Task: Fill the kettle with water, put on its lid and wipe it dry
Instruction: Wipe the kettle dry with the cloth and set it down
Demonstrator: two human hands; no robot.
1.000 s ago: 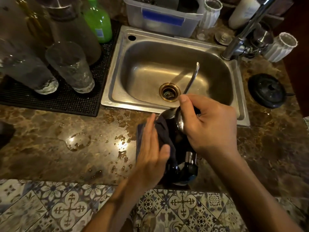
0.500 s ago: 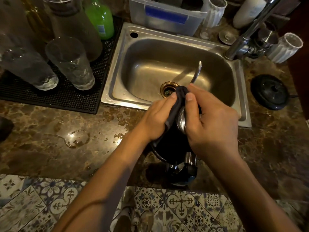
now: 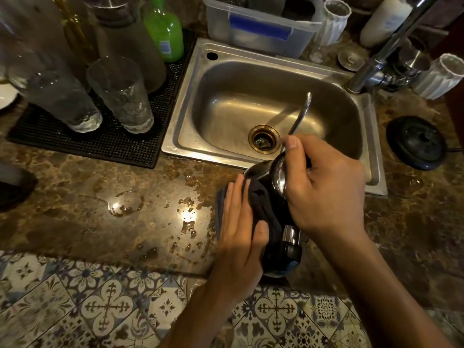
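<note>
The kettle [image 3: 281,237] stands on the table [image 3: 100,209] at about 6 o'clock from the sink [image 3: 271,114], just beside its front rim, and its thin curved spout [image 3: 301,114] reaches up over the basin. The right hand [image 3: 324,187] is closed around the top of the kettle, with the thumb laid along the shiny metal lid [image 3: 277,177]. The left hand [image 3: 238,234] is almost flat, fingers stretched and together, and it presses a dark cloth [image 3: 261,204] against the left side of the kettle body. On the table at 9 o'clock from the kettle there are small puddles of water [image 3: 125,204]. A round black base [image 3: 416,143] lies at 3 o'clock from the sink. At 9 o'clock from the sink two glasses [image 3: 120,96] stand upside down on a black mat [image 3: 100,139], with a green bottle [image 3: 164,31] behind them.
</note>
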